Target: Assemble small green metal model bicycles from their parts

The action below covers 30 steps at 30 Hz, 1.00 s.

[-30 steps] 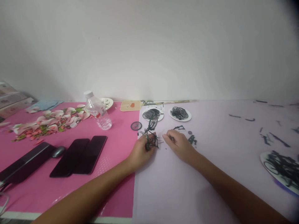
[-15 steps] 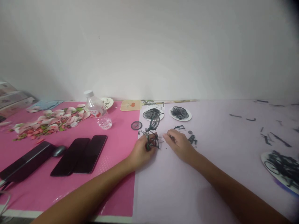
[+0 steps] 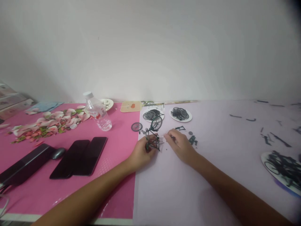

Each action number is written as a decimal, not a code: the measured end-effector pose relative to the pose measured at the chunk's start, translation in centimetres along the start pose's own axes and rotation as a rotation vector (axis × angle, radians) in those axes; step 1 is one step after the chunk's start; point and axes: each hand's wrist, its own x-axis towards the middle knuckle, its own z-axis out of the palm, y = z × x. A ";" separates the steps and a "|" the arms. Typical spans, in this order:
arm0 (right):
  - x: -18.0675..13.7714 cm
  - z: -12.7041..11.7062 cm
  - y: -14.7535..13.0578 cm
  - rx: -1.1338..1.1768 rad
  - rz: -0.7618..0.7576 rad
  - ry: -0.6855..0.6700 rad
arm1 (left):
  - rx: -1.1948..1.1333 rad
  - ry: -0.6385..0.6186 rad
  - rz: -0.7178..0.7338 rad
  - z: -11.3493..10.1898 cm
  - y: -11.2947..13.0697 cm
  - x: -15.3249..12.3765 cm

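Observation:
A small dark green model bicycle (image 3: 152, 134) stands on the pale sheet near the seam with the pink mat. My left hand (image 3: 140, 153) grips its frame from below, fingers closed round it. My right hand (image 3: 179, 145) is just right of it, fingers pinched on a small thin part I cannot make out, pointing at the frame. A loose wheel (image 3: 136, 126) lies on the pink mat to the left. Small dark parts (image 3: 192, 140) lie beside my right hand.
Two white plates of dark parts (image 3: 180, 114) sit behind the bicycle, another plate (image 3: 281, 168) at the right edge. On the pink mat lie a water bottle (image 3: 97, 111), two phones (image 3: 80, 156), a mouse (image 3: 57, 153), a black case (image 3: 23, 163) and petals (image 3: 47, 124).
Both hands and the model have stayed almost in place; the model's front wheel has tilted slightly to the right.

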 end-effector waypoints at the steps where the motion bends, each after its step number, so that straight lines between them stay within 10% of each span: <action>1: 0.0 0.0 0.0 0.006 -0.002 0.002 | -0.012 0.000 -0.006 0.0 0.0 0.0; 30: 0.0 0.0 -0.2 0.037 -0.029 0.004 | -0.194 0.012 -0.071 -0.3 0.0 0.3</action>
